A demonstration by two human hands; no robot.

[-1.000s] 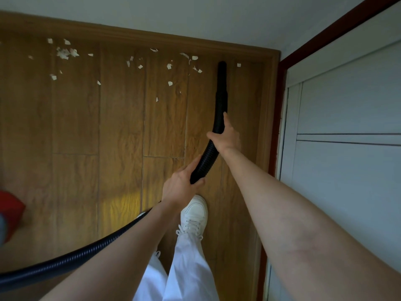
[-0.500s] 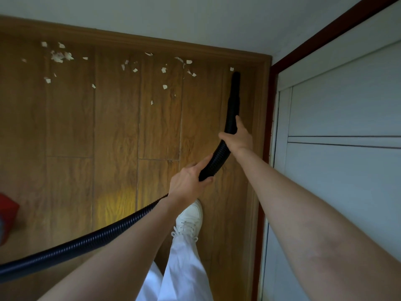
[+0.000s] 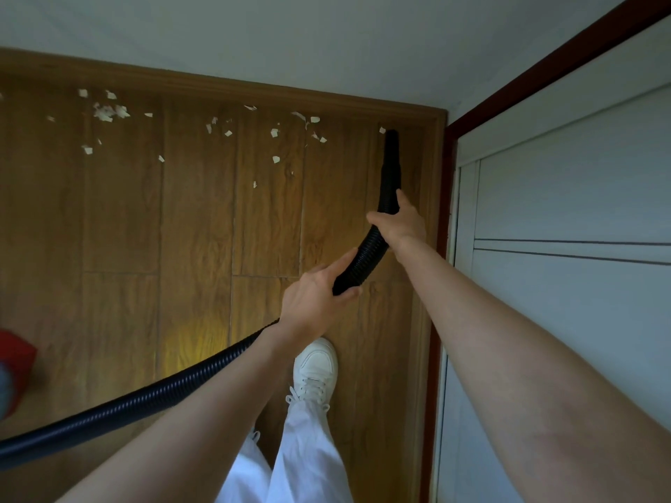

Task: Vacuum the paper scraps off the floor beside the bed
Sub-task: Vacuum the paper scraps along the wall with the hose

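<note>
A black ribbed vacuum hose (image 3: 174, 388) runs from the lower left up to a smooth black nozzle (image 3: 391, 165), whose tip lies by the far skirting board in the right corner. My right hand (image 3: 403, 223) grips the hose just behind the nozzle. My left hand (image 3: 314, 303) grips the ribbed hose lower down. Several white paper scraps (image 3: 109, 112) lie on the wooden floor (image 3: 120, 219) along the far wall, from the left over to one scrap (image 3: 382, 130) right beside the nozzle tip.
A white wall (image 3: 290, 34) with a wooden skirting board closes the far side. A white panelled door (image 3: 566, 219) in a dark red frame stands on the right. My white shoe (image 3: 315, 368) and trouser legs are below. A red object (image 3: 16, 353) sits at the left edge.
The nozzle tip has shifted right along the far wall toward the corner, and both hands moved right with the hose. The grips are unchanged.
</note>
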